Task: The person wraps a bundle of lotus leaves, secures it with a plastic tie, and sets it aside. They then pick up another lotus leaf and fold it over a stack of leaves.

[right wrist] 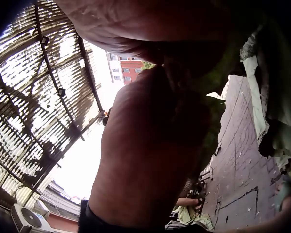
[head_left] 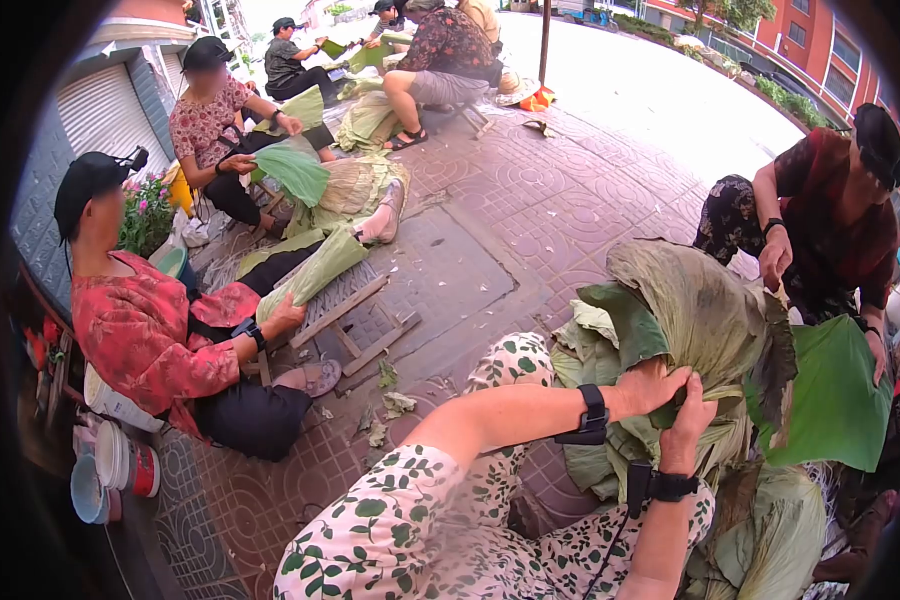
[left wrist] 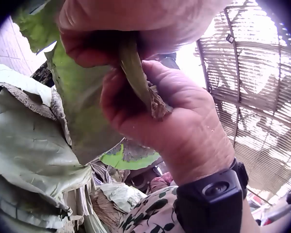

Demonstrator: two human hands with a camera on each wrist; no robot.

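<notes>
L hand (head_left: 646, 388), R hand (head_left: 688, 414) grip leaf (left wrist: 82, 104) | pails (head_left: 112, 456) to L | contents unclr

The left hand (head_left: 646, 388) and right hand (head_left: 687, 425) meet, fingers (left wrist: 117, 99) curled; the left forearm (head_left: 510, 412) reaches across from the left.

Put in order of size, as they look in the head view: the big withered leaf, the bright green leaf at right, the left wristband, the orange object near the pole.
1. Withered leaf and bright green leaf: too similar to rank
2. Left wristband
3. Orange object
</notes>
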